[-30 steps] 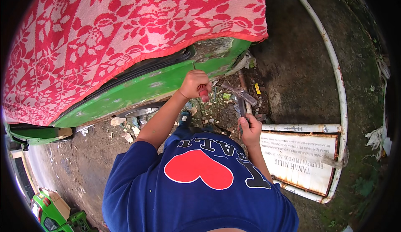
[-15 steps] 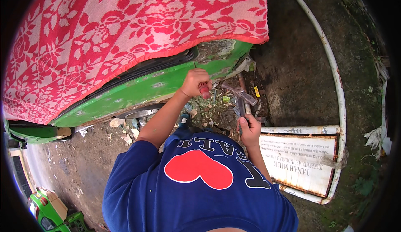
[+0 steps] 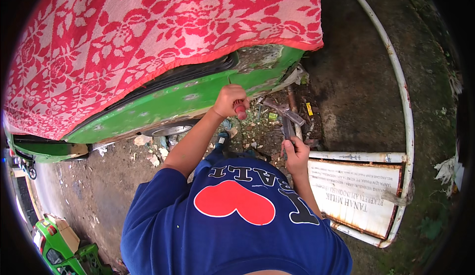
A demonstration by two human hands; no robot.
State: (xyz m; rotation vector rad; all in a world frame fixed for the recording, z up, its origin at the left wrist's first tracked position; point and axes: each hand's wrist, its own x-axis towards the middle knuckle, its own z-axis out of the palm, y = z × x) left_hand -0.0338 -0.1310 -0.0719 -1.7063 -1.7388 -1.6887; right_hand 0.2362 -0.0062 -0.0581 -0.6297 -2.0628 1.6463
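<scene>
My left hand [image 3: 229, 100] is closed around the red handle of what looks like a screwdriver [image 3: 240, 110]. Its thin shaft pokes out beyond my fist toward the scuffed green vehicle panel [image 3: 208, 93]; whether the tip touches the metal I cannot tell. Lower and to the right, my right hand [image 3: 296, 156] grips a hammer [image 3: 288, 127] by its dark handle. The hammer's head [image 3: 278, 107] is raised to the right of the screwdriver's handle, apart from it. A red and pink floral cloth [image 3: 163, 22] covers the upper part of the vehicle.
Paint flakes and rubble [image 3: 255, 126] litter the ground below the panel, near a wheel [image 3: 170, 129]. On the right, a rusty white pipe frame [image 3: 400, 84] holds a white sign board [image 3: 346, 188]. Another green vehicle [image 3: 59, 245] stands at the lower left.
The view has shifted slightly, so the vehicle and sign sit a little differently. Both hands keep their grips, and the hammer stays at nearly the same place beside the screwdriver.
</scene>
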